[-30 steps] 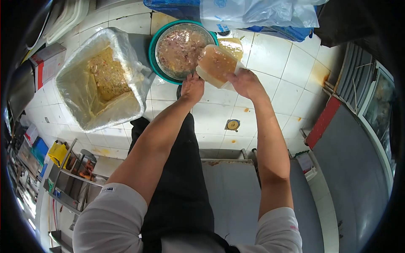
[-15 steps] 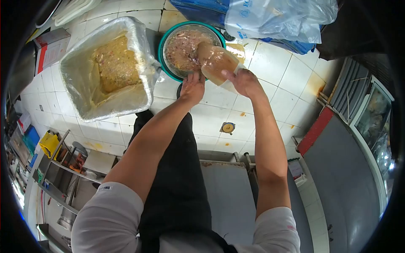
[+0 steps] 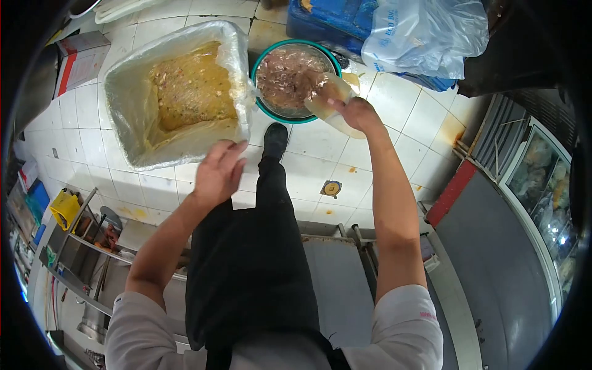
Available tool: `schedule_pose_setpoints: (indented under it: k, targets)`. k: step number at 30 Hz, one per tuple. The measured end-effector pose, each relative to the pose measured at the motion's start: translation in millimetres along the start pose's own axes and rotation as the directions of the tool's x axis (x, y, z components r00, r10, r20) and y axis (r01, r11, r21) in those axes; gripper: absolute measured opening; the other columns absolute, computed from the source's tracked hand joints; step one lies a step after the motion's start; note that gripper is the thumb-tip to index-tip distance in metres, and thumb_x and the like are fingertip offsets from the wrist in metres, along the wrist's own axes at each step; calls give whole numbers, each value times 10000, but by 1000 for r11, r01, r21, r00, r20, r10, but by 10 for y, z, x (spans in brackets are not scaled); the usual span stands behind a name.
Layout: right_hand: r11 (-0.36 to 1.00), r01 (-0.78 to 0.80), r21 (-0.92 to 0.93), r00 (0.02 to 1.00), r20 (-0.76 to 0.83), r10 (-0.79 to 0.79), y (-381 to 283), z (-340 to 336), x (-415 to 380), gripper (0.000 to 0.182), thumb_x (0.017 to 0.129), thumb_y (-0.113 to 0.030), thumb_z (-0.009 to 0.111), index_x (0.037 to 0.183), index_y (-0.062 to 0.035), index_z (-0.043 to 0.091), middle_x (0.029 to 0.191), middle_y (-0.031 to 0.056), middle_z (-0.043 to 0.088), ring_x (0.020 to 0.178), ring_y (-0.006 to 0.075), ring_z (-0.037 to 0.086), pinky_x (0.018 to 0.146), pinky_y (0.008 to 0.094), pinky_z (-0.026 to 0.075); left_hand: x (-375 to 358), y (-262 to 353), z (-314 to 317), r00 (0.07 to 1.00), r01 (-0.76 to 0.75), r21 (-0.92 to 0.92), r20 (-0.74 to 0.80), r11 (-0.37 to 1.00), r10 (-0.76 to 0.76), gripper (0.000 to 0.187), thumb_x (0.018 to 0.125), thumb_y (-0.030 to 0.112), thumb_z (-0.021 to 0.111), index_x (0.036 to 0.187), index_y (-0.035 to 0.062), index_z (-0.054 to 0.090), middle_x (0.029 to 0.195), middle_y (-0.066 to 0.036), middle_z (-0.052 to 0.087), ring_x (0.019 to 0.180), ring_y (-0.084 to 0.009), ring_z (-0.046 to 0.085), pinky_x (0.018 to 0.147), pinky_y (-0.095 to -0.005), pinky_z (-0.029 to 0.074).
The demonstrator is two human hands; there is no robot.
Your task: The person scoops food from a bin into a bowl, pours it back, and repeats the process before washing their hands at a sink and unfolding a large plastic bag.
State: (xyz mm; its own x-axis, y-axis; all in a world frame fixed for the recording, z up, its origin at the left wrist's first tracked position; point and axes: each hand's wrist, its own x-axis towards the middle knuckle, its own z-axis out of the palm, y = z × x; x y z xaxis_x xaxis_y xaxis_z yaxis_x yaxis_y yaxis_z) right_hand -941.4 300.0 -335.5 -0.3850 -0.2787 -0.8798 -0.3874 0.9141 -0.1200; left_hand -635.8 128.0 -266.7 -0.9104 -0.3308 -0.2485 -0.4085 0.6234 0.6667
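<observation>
A white tiled floor (image 3: 382, 142) w/ orange stains carried everything. Biggest item: a square tub lined w/ clear plastic and part-filled w/ yellowish chopped mix (image 3: 185, 92), which stood toward the far-left of the floor. Just beside it, to its right, sat a round metal bowl of pinkish-brown mix inside a green basin (image 3: 290, 77), the two nearly touching. Behind the bowl, at the far edge, lay a blue container (image 3: 327, 18) under a crumpled clear plastic bag w/ blue print (image 3: 425, 34). A black shoe (image 3: 275, 139) stood on the tiles just below the basin, at the end of a black-trousered leg.

The right hand (image 3: 357, 114) was clamped on a clear plastic pouch holding brownish mix (image 3: 330, 98), tilted so its open end lay over the bowl's near-right rim; the pouch's lower end hung past the hand, over the tiles. The left hand (image 3: 219, 172) hung free, fingers loosely spread, holding nothing, near the tub's near-right corner and well apart from the pouch. A small round floor drain (image 3: 332, 187) sat between the arms.
</observation>
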Motion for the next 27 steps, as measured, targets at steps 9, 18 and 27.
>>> schedule_pose_setpoints:
  k: [9,18,27]
  targets:
    - [991,-39,-128,999,-39,35,-347,168,160,781,881,-658,373,1189,29,579,1226,233,562,1169,332,527,987,383,397,-244,-1277,-903,923,298,338,-340,893,-180,415,797,109,646,1199,52,561,1140,-198,526,1044,-361,501,910,-419,421]
    - [994,68,-83,957,-278,-89,-273,314,-171,732,863,-627,452,952,73,650,954,277,642,944,389,611,853,422,457,-383,-2661,-1150,700,598,347,-665,723,-260,520,838,244,627,1284,14,491,1216,-229,482,1047,-390,462,920,-463,381]
    - [733,203,650,957,-291,-8,-1127,-200,-2270,458,909,-360,565,1115,47,609,1010,78,653,963,147,561,900,295,404,-318,-2776,-1104,646,621,175,-666,764,-372,471,880,267,592,1263,4,513,1129,-229,512,1052,-373,457,922,-457,377]
